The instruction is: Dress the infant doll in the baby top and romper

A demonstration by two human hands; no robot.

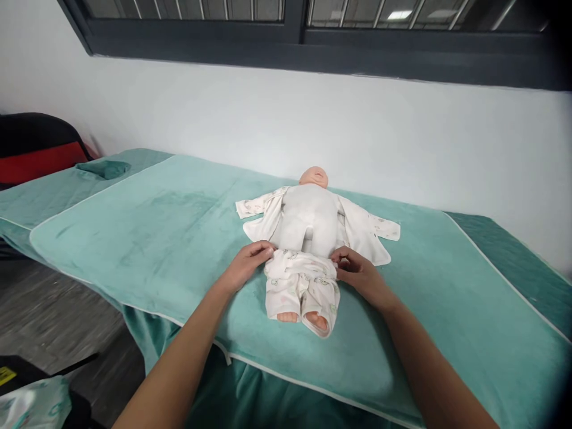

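A baby doll (310,208) lies on its back on a green padded bed cover, its head toward the wall. Its white printed jacket (366,229) is spread apart at the front, showing a white cloth body. White printed baby pants (301,277) cover the lower legs, with the feet peeking out of the cuffs. My left hand (250,259) pinches the waistband at its left end. At the right end, my right hand (355,268) grips the same waistband between thumb and fingers. The doll's hands are hidden in the sleeves.
The green cover (134,238) stretches over a massage bed with a face hole (103,170) at the left. A black and red chair (40,149) stands beyond it. Behind the bed are a white wall and a barred window (295,33). A patterned cloth (38,405) lies at lower left.
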